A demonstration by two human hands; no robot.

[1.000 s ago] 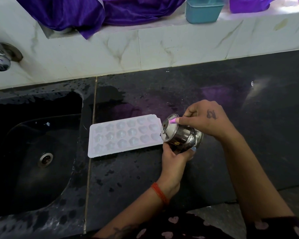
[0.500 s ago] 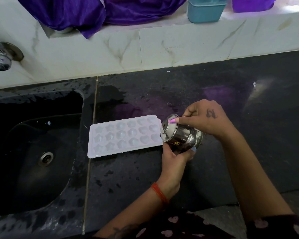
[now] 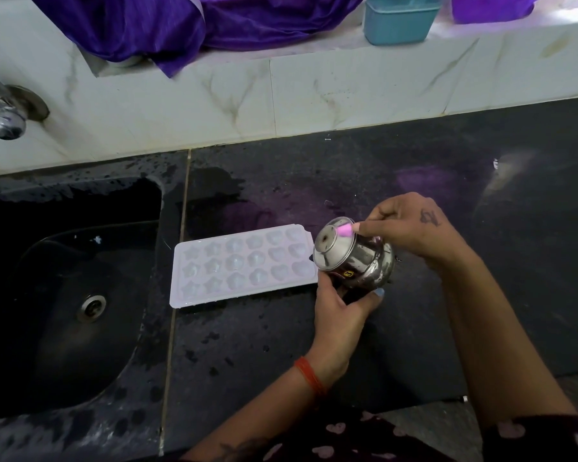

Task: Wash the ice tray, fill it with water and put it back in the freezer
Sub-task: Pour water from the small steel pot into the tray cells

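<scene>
White ice tray (image 3: 244, 265) flat on black wet tabletop (image 3: 314, 355), just right of sink (image 3: 64, 295); moulds in 3 rows, star and heart shapes. Steel pot (image 3: 354, 258) tipped on side, mouth toward tray's right end, held above tabletop. Left hand (image 3: 339, 308) cups pot from below, grip curled around its belly. Right hand (image 3: 411, 228) on pot's top, fingers curled over it, pink-nailed fingertip at rim. Tap (image 3: 4, 111) at far left on marble wall. Blue tub (image 3: 397, 21) and purple cloth (image 3: 167, 25) on ledge behind.
</scene>
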